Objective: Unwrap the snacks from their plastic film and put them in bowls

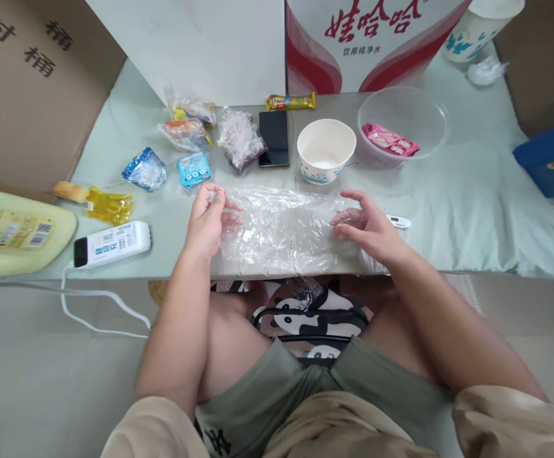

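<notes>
A crinkled clear plastic bag (281,226) lies spread out at the front edge of the cloth-covered table. At its left end, my left hand (208,219) pinches the upper corner between thumb and forefinger. The other fingers of that hand reach behind or into the plastic. My right hand (365,226) is at the bag's right end, with thumb and fingers apart and the fingertips by the film. Just beyond the bag stand a white paper bowl (322,172) and a black phone (274,138).
A clear plastic bowl (429,130) holds a pink snack packet (391,140). Several wrapped snacks, including a blue packet (194,170), lie at the left. A white power strip (114,243) with a cable is near a yellow jug (14,232). Cartons (372,48) line the back.
</notes>
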A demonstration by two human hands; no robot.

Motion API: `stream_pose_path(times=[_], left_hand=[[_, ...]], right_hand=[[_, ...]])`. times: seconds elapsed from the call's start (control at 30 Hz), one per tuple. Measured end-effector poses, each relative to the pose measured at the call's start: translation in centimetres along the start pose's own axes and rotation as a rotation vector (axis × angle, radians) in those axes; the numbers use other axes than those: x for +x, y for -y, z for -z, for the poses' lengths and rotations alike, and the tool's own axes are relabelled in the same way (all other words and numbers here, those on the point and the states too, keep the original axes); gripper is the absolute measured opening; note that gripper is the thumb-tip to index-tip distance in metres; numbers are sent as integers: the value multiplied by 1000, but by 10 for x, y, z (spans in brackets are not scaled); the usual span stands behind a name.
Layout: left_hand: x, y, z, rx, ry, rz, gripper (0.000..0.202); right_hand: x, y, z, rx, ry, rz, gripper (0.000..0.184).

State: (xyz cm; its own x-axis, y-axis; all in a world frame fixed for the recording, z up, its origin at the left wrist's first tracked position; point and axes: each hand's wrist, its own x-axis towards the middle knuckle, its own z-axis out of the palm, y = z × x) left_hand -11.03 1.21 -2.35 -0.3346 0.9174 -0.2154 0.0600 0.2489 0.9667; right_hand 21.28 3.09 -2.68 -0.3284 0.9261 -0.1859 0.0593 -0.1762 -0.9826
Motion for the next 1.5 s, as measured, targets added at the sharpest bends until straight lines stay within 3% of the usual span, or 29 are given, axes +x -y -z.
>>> stream_pose_path(times=[0.17,0.27,0.33,0.4,0.47,0.63,0.7,0.8,0.87,0.93,1.07,1.17,1.27,1.33,1.43,1.5], left_hand=[[11,12,3,167,-50,-69,38],[11,9,0,184,-27,-54,30],[7,2,-6,177,36,-9,25],[2,-6,-15,172,150,32,21],[-4,-13,-26,173,289,59,17],[-14,-21,-51,160,564,96,22],[-13,-23,-58,138,591,103,27],[-10,-25,-61,82,520,96,33],[-8,-27,-60,46,476,87,36],[-7,-29,-59,30,481,98,38],[-4,-26,-56,29,521,147,34],[4,-19,-54,11,355,131,34],[8,-13,-53,-71,262,152,49],[2,-12,-54,-110,384,144,68],[-11,-14,-60,3,599,17,90],[-18,-14,-65,101,636,-63,97]], right_hand=[[-1,0,3,-100,-116,7,51],[-6,0,8,-328,-262,114,39],[-8,1,12,-485,-415,227,29],[-8,2,14,-563,-472,303,24],[-2,2,15,-527,-365,302,26],[20,2,6,-237,209,191,52],[23,4,1,-294,343,205,69],[17,6,-5,-451,449,254,84],[13,7,-8,-481,460,269,88],[12,7,-12,-473,431,254,81],[14,11,-19,-417,451,163,21],[11,15,-22,-158,457,70,23],[6,14,-23,74,325,39,26],[6,10,-24,193,214,35,28],[7,5,-26,298,125,-5,33],[8,3,-28,285,105,-44,37]])
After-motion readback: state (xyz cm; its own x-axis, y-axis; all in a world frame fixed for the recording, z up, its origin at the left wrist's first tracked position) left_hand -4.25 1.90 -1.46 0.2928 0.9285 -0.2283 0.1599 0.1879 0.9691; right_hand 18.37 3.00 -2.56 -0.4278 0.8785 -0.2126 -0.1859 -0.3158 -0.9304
